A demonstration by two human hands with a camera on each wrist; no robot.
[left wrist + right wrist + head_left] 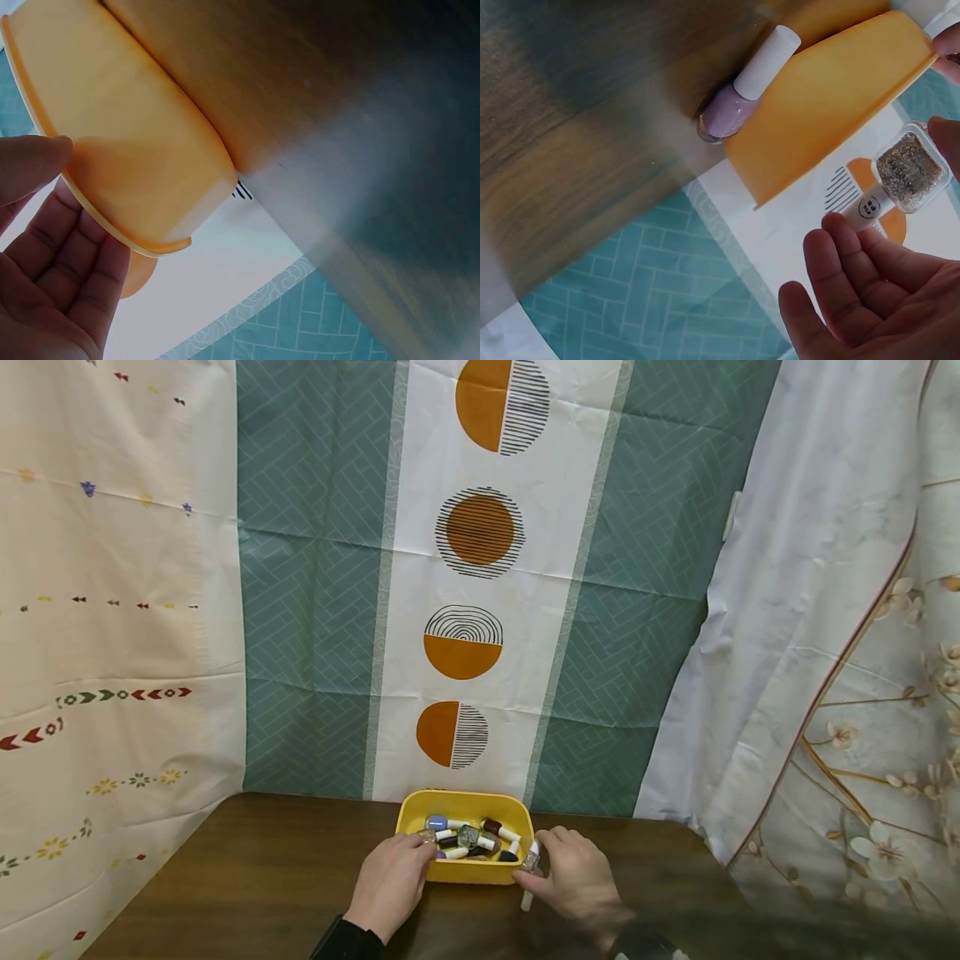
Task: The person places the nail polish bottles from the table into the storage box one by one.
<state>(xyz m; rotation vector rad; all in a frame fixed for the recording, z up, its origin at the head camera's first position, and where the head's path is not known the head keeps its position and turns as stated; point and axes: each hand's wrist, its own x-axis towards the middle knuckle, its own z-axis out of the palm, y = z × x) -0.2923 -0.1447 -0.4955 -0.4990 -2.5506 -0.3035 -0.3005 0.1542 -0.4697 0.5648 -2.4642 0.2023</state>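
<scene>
A yellow bin [474, 872] on the table holds several nail polish bottles. My left hand [392, 877] grips its near left rim, thumb on the outer wall and fingers over the inside in the left wrist view. A glittery bottle [427, 836] shows right by those fingertips. Over the bin's right end, my right hand [573, 875] pinches a clear nail polish bottle [910, 174] with silver-brown glitter and a white cap. Beside the bin's right wall, a lilac nail polish bottle [731, 112] with a white cap [527, 901] stands on the table, partly hidden by my right hand in the head view.
The brown wooden table [300, 852] reaches back to a hanging teal and white curtain [315, 610]. In the bin lie bottles such as a blue one [436, 822], a dark red one [492, 826] and a green glitter one [468, 837]. More curtains hang at both sides.
</scene>
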